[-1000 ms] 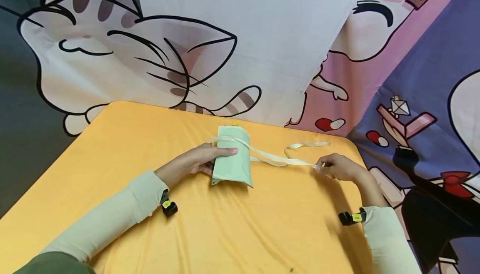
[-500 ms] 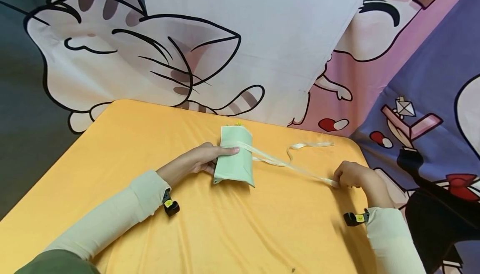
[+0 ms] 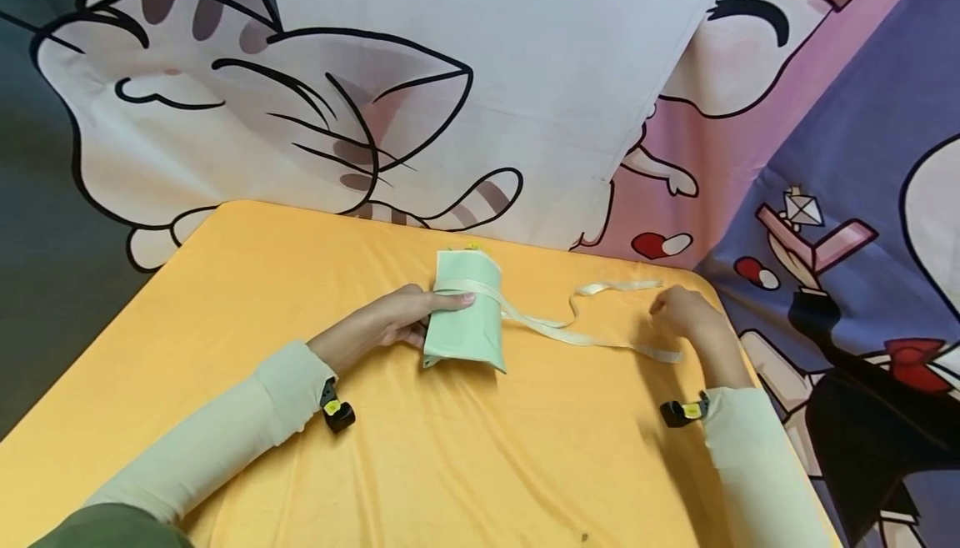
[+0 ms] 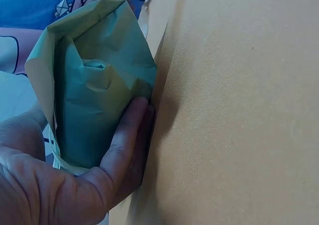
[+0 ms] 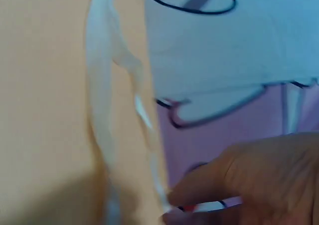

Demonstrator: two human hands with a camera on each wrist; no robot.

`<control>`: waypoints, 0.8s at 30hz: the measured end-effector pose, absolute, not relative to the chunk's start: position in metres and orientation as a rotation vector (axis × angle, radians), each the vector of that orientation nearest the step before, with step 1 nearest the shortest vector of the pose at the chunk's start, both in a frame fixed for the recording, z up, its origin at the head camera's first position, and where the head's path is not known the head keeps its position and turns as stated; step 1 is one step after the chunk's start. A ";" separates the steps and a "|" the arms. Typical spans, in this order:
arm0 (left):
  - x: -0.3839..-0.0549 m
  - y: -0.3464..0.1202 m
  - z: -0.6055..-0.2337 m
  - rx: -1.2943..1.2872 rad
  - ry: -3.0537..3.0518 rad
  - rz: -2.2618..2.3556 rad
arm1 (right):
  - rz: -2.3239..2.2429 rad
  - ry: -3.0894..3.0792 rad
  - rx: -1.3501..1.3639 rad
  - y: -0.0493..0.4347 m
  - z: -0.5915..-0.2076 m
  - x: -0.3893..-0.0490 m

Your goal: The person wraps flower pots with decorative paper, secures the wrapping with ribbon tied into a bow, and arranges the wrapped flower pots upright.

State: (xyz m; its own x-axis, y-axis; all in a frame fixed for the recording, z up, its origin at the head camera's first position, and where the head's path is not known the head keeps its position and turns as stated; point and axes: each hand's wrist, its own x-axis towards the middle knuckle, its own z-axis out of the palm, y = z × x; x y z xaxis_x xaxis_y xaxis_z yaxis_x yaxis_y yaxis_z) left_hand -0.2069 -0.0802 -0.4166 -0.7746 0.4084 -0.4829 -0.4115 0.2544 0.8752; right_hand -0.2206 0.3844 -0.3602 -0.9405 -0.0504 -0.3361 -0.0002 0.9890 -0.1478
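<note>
Mint-green package [image 3: 465,335], clasped in the left grip [image 3: 408,314] at 12 o'clock over the worktop [image 3: 570,431]; blur hides whether the right grip [image 3: 684,314], 3 o'clock, holds ribbon [image 3: 540,327]. A slack left hold could let it unwind.

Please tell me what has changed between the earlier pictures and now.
The right hand has let go of the near ribbon end, now slack on the yellow table, and moved forward, near the far ribbon end; whether they touch is unclear. The left hand still holds the green package.
</note>
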 end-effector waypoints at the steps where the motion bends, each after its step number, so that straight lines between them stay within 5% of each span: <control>1: -0.207 -0.081 -0.417 -0.009 1.876 1.592 | -0.271 2.821 0.023 0.377 -0.364 -0.226; 11: -0.208 -0.079 -0.415 -0.021 1.880 1.571 | -0.514 2.827 0.379 0.331 -0.412 -0.271; 16: -0.207 -0.078 -0.416 -0.026 1.892 1.566 | -0.586 2.957 0.238 0.307 -0.419 -0.272; 24: -0.207 -0.078 -0.418 -0.001 1.880 1.589 | -1.397 2.966 -0.292 0.232 -0.387 -0.257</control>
State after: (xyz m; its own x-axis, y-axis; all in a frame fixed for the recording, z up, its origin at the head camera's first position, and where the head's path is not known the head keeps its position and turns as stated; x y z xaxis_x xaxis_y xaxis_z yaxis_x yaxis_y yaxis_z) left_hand -0.2075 -0.0778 -0.4181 -0.7777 0.4054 -0.4806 -0.4063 0.2593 0.8762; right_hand -0.2566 0.2319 -0.3871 -0.9732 -0.0954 0.2094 -0.2221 0.6261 -0.7474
